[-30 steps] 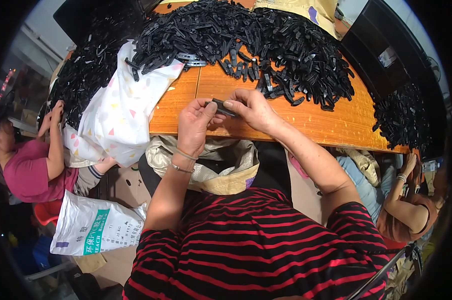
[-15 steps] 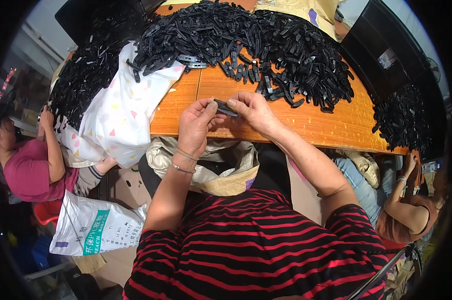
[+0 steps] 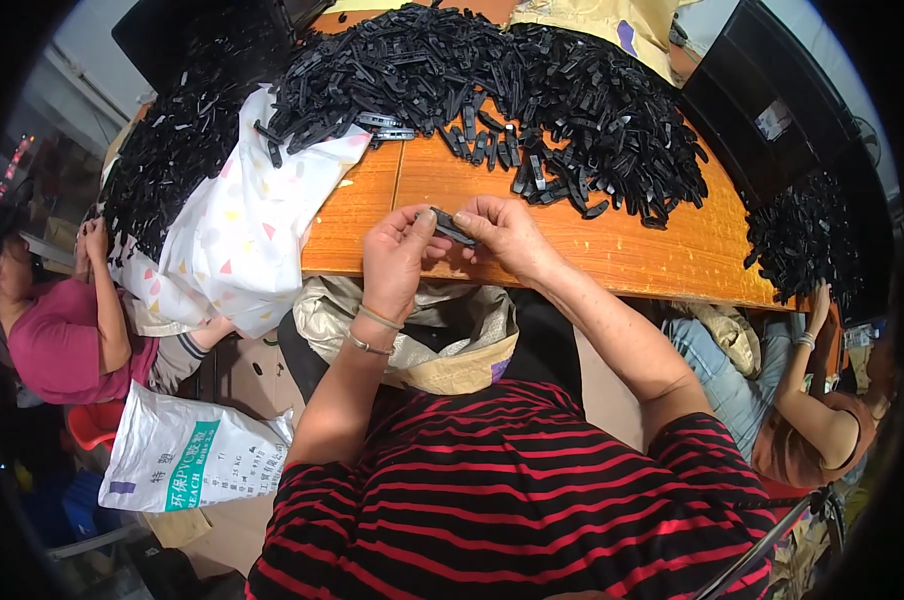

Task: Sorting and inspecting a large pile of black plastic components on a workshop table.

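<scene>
Between my two hands is a small, long black plastic part (image 3: 450,229), held just above the table's near edge. My left hand (image 3: 398,248) pinches its left end between thumb and fingers. The fingers of my right hand (image 3: 505,234) grip the other end. Beyond them, a large heap of similar black plastic parts (image 3: 402,65) spreads across the wooden table (image 3: 452,180). A few silvery-grey parts (image 3: 387,131) lie at the heap's front. Below my hands, an open woven sack (image 3: 442,372) sits at my lap; its inside is mostly shadowed.
A white patterned cloth (image 3: 237,220) drapes over the table's left side. Co-workers sit at left (image 3: 67,330) and right (image 3: 812,430), near more black parts. A dark upright panel (image 3: 762,100) stands at right. A white printed sack (image 3: 187,455) lies at lower left.
My hands have shifted slightly down, and the black part has tilted and shows more of its upper side. The co-workers' hands at both sides have moved a little.
</scene>
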Available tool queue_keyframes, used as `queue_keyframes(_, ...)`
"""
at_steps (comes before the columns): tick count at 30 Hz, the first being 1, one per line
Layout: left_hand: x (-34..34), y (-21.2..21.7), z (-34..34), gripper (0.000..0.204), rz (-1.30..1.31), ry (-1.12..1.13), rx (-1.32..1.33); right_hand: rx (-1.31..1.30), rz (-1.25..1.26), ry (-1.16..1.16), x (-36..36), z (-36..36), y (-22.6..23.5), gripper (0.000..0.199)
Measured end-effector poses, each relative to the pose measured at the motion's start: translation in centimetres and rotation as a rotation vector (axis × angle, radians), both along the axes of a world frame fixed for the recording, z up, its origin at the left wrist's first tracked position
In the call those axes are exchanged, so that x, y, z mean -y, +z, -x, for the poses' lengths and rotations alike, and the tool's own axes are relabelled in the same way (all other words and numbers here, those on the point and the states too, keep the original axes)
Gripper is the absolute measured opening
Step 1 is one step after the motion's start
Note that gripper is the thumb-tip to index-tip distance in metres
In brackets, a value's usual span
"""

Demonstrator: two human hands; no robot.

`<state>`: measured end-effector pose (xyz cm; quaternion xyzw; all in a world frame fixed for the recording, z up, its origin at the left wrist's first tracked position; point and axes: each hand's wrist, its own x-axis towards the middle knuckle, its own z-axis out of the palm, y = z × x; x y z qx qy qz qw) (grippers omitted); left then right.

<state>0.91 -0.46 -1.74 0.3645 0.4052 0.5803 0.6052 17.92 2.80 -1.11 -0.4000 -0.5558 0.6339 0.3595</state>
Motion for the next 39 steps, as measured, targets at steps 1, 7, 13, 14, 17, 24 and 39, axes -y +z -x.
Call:
queue_keyframes(1, 0.1, 0.3, -0.2, 0.019, -0.014, 0.003, -0.111, 0.039, -0.029, -0.001, 0.0, 0.0, 0.0, 0.024)
queue_keyframes(7, 0.2, 0.0, 0.2, 0.018, -0.016, -0.047, -0.280, 0.411, -0.355, 0.039, -0.2, -0.3, -0.2, 0.022)
queue_keyframes(13, 0.1, 1.1, 0.3, 0.018, 0.013, -0.066, -0.295, 0.436, -0.407, -0.017, -0.5, -0.2, 0.7, 0.027)
queue_keyframes(14, 0.1, 1.3, 0.1, 0.018, 0.028, -0.035, -0.281, 0.436, -0.408, -0.017, -0.5, -0.1, 0.8, 0.027)
queue_keyframes(17, 0.6, 0.6, -0.6, 0.019, 0.014, 0.036, -0.153, 0.444, -0.416, -0.027, -0.6, 0.0, 1.0, 0.024)
queue_keyframes(24, 0.0, 1.5, 0.7, 0.021, -0.019, -0.076, -0.343, 0.397, -0.413, -0.007, -0.5, 0.1, 1.2, 0.027)
queue_keyframes(39, 1.9, 1.6, 0.3, 0.033, -0.166, 0.004, -0.079, 0.016, -0.224, -0.107, 1.7, 1.2, -0.4, 0.027)
